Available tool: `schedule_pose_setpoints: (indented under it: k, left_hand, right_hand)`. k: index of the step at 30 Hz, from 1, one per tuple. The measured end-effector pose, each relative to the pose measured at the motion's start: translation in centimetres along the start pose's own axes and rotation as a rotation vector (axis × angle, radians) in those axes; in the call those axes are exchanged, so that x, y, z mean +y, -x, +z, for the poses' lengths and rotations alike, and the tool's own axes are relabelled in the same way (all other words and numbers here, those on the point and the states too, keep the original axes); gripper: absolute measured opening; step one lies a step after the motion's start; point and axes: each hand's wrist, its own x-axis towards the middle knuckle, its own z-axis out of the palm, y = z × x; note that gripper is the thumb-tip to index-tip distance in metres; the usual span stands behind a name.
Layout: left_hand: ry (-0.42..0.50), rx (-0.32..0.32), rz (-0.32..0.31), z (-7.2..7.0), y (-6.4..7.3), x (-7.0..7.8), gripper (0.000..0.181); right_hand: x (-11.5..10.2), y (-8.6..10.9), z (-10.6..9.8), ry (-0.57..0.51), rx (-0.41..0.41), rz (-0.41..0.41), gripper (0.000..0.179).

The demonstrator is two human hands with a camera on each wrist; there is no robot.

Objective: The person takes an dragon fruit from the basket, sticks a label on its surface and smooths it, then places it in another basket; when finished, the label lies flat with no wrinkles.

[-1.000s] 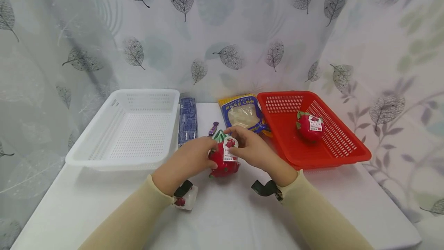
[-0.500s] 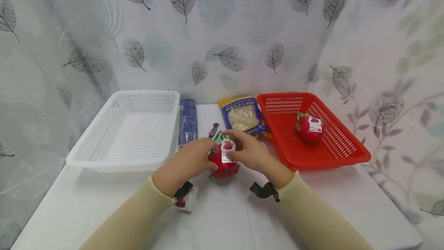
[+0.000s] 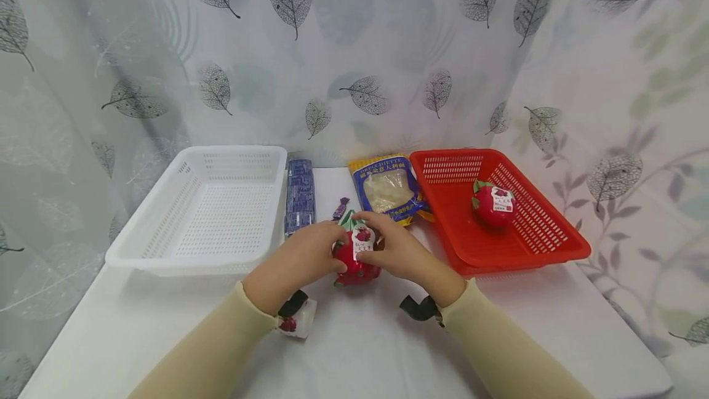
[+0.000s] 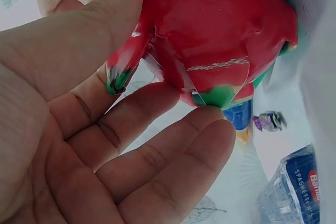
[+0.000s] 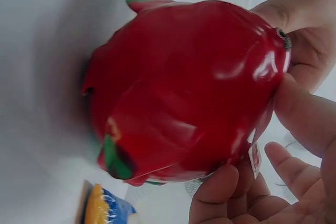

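Note:
A glossy red dragon fruit [image 3: 357, 273] with green-tipped scales stands on the white table between the hands. My left hand [image 3: 301, 254] holds its left side; in the left wrist view the thumb lies on the skin and other fingers bend beneath it. My right hand [image 3: 407, 252] is round the other side, its thumb on a white label [image 3: 362, 241] printed with red fruit. The right wrist view shows the edge of the label [image 5: 254, 160] standing out from the skin near the fingers. Part of the fruit is hidden by both hands.
A white basket [image 3: 194, 261] stands left, and a red basket [image 3: 504, 258] with another labelled dragon fruit [image 3: 493, 207] right. Between them lie a blue spaghetti pack [image 3: 300, 196], an orecchiette bag [image 3: 386, 189] and a purple candy [image 3: 340, 209]. A printed white piece [image 3: 301, 320] lies by the left wrist.
My right hand has shifted slightly left and down, and its thumb has moved lower on the label. The label sits a little further left. The left hand keeps its hold.

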Motion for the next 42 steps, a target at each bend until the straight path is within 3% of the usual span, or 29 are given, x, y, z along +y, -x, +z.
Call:
schedule_pose_setpoints:
  k: [16, 27, 37, 42]
  left_hand:
    - [-0.019, 0.013, 0.027, -0.1, 0.0, -0.1, 0.036]
    - [-0.012, 0.005, 0.030, 0.0, -0.1, -0.3, 0.038]
    - [0.000, -0.002, 0.017, -0.2, 0.0, -0.3, 0.036]
    - [0.000, -0.003, 0.021, -0.3, -0.2, -0.4, 0.035]
  right_hand:
    - [2.2, -1.0, -0.2, -0.029, -0.027, 0.067, 0.071]
    - [3.0, -0.9, -1.0, -0.074, -0.131, -0.026, 0.075]
    - [1.7, -2.0, -0.2, 0.025, -0.037, 0.100, 0.070]
    - [1.5, -2.4, -0.3, 0.008, -0.038, 0.133, 0.053]
